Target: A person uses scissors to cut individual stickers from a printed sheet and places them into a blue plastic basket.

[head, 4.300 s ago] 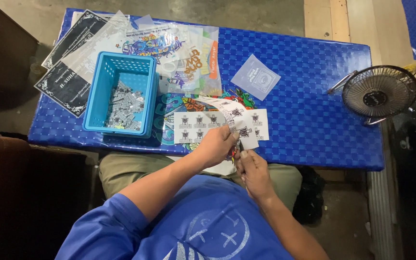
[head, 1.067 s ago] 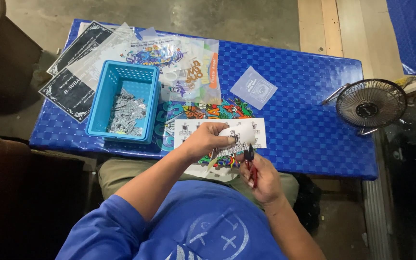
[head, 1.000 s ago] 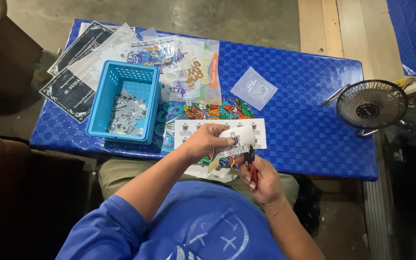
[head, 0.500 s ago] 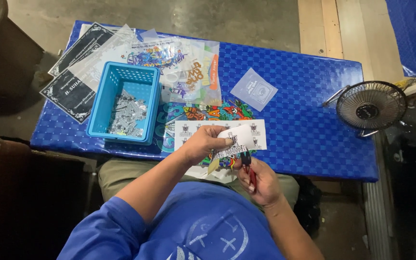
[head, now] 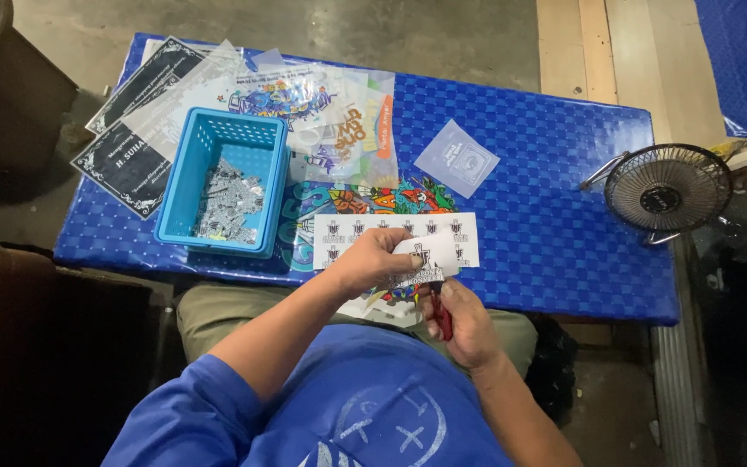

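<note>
My left hand (head: 372,262) pinches a small printed sticker strip (head: 421,262) just in front of the white sticker sheet (head: 395,239) on the bench (head: 546,225). My right hand (head: 464,320) grips red-handled scissors (head: 439,313), cutting; next I'd judge careful trimming along the print.

We see a white sticker sheet (head: 395,239) with rows of small dark labels at the table's near edge, our left hand (head: 372,262) pinching a cut strip (head: 421,262) from it. A small clear packet (head: 456,158) lies farther back. Clear sleeves with colourful prints (head: 322,112) and black cards with white borders (head: 136,130) lie at the far left.
</note>
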